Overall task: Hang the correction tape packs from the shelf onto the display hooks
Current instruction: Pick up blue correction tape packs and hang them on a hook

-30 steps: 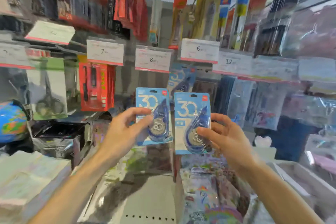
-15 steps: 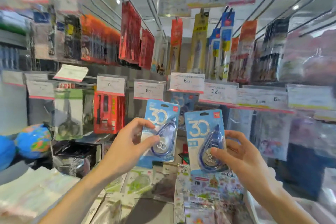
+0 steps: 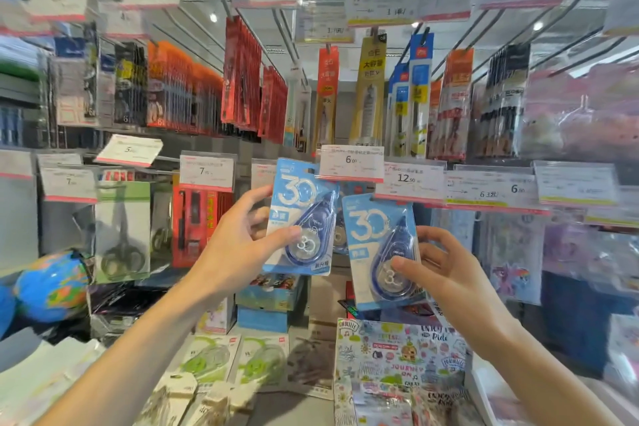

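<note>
Each hand holds one blue correction tape pack marked "30". My left hand (image 3: 238, 245) pinches the left pack (image 3: 299, 197) by its blister, thumb in front; its top edge reaches up beside the white "6.00" price tag (image 3: 351, 162). My right hand (image 3: 446, 273) grips the right pack (image 3: 375, 235) lower down, thumb on the tape wheel. More blue packs hang behind them under that tag (image 3: 340, 239), mostly hidden. The hook itself is hidden behind the tag.
Rows of hooks with price tags and hanging stationery fill the wall. Scissors (image 3: 122, 235) and red packs (image 3: 200, 225) hang at the left, a globe (image 3: 52, 284) sits low left. Green correction tape packs (image 3: 235, 360) and sticker packs (image 3: 397, 356) lie on the shelf below.
Both hands have raised their packs toward the hooks. The left pack has risen to the level of the 6.00 price tag, and the view has tilted upward.
</note>
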The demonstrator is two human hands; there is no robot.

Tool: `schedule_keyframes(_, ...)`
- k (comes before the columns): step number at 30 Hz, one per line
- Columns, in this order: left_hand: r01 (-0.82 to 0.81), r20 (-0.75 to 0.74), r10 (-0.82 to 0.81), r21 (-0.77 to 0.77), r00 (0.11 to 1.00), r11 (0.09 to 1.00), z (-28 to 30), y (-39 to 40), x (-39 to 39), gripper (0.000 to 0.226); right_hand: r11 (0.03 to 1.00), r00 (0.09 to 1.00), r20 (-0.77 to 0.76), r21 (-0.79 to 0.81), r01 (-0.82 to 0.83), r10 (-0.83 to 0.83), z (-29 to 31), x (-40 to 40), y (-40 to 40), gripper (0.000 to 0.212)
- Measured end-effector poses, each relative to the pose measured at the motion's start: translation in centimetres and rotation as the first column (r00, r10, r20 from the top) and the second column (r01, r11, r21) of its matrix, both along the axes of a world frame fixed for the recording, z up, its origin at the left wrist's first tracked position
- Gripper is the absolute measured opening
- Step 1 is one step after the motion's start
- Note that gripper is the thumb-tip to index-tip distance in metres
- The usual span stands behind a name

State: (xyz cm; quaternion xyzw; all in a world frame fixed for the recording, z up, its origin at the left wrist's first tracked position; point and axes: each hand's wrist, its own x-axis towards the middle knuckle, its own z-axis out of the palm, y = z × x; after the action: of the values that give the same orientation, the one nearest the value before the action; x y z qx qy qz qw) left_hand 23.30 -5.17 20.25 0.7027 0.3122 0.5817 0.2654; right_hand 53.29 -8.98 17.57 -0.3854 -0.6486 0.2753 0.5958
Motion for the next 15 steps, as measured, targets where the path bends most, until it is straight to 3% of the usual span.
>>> schedule_keyframes(15,0.043,-0.027,-0.041,0.077,0.999,0.996,2.1,0.6,-1.8,0.072,0.999,0.999,-0.037,0.045,0.007,-0.005,0.5,-2.4,1.9,0.042)
